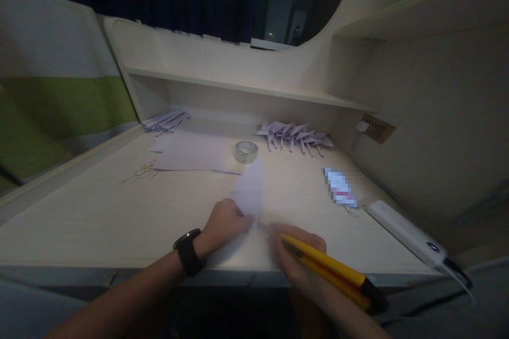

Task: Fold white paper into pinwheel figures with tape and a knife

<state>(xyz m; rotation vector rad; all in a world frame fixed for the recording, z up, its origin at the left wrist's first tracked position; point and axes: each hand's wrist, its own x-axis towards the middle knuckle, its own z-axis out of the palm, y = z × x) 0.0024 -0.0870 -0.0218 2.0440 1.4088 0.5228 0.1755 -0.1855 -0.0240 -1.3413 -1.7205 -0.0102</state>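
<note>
Over paper [249, 190], both hands [226, 222] curled.

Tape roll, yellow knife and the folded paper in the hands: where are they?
Tape roll [246, 151], head view, on its top rim.
Yellow knife [324, 271], head view, mid-handle, in the right hand [296, 257].
Folded paper [249, 189], head view, on its raised flap, by the left hand [225, 222].

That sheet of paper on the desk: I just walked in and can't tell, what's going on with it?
A person sits at a pale desk. The left hand pins a folded sheet of paper, one pointed flap standing up. The right hand holds a yellow utility knife, tip at the fold. Behind lie a tape roll, flat sheets and a row of folded paper pieces.
</note>
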